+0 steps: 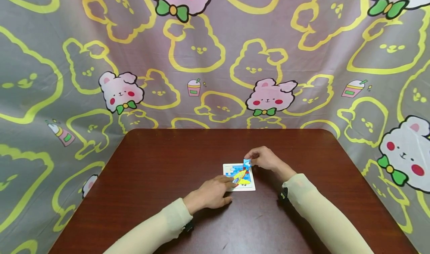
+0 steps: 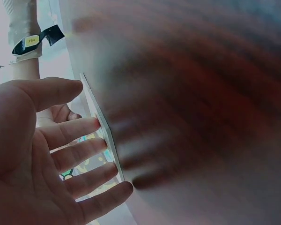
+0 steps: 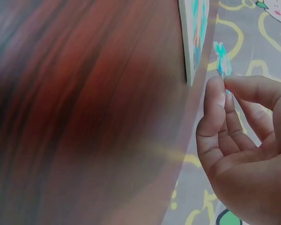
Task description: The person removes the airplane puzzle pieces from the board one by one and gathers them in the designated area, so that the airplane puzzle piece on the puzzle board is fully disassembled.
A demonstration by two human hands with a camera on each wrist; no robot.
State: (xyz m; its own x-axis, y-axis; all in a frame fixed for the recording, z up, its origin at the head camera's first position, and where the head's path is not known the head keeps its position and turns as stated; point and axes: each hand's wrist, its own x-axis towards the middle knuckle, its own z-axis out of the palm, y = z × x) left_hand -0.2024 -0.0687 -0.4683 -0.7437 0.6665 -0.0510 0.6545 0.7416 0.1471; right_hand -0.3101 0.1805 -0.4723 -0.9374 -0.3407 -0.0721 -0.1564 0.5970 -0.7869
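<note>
A grey cloth (image 1: 215, 114) printed with yellow outlines, pink-cheeked bunnies and drink cups hangs behind and at both sides of a dark reddish-brown table (image 1: 151, 164) with rounded far corners. Over the tabletop reach two arms in cream sleeves, the left sleeve (image 1: 151, 226) and the right sleeve (image 1: 322, 205). The left hand (image 1: 212, 191) is spread flat, its fingers nearly straight and the thumb apart; it grips nothing, and its fingertips touch the left side of the puzzle. The right hand (image 1: 267, 160) is bent inward, thumb and index finger pinching a piece. The puzzle (image 1: 248, 180) lies flat on the table between the hands, a yellow plane on blue inside a white border, with a pale gap at its upper left. A dark strap (image 1: 284, 194) with a yellow label circles the right wrist. Smallest is the blue-and-white puzzle piece (image 1: 247, 164), held upright at the puzzle's upper right corner.
</note>
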